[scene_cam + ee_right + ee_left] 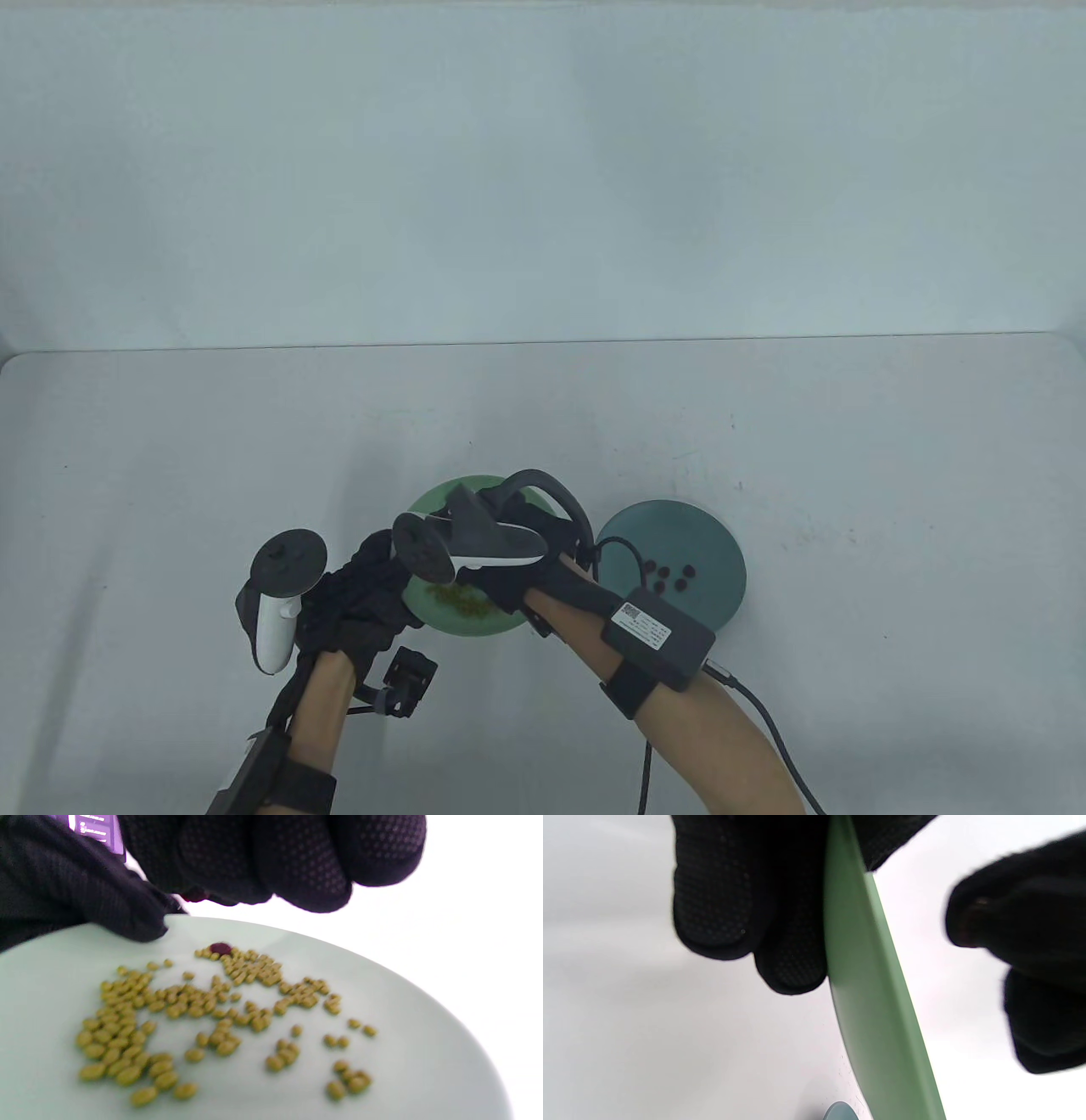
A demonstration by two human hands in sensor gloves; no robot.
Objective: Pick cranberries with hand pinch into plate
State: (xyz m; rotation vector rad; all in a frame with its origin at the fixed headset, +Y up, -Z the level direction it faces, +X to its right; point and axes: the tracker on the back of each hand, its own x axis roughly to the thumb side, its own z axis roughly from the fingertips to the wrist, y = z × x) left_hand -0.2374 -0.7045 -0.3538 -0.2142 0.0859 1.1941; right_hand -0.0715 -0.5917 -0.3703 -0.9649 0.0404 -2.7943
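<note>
Pale grey bench (170, 441) under a blank wall carries two plates near its front edge. One light green plate (475, 624) sits toward the middle; one teal plate (679, 526) lies just right of it, holding five dark cranberries (670, 577). On the green plate lie many small yellow-green beans (178, 1014), too many to count, with one cranberry (220, 948) among them at the heap's far edge. Left hand (365, 594) grips the green plate's left rim between fingers (721, 899) and thumb. Right hand (517, 543) hovers over the beans, fingers curled, pinching something dark red (193, 895), mostly hidden. Trackers cover most of the green plate from above.
</note>
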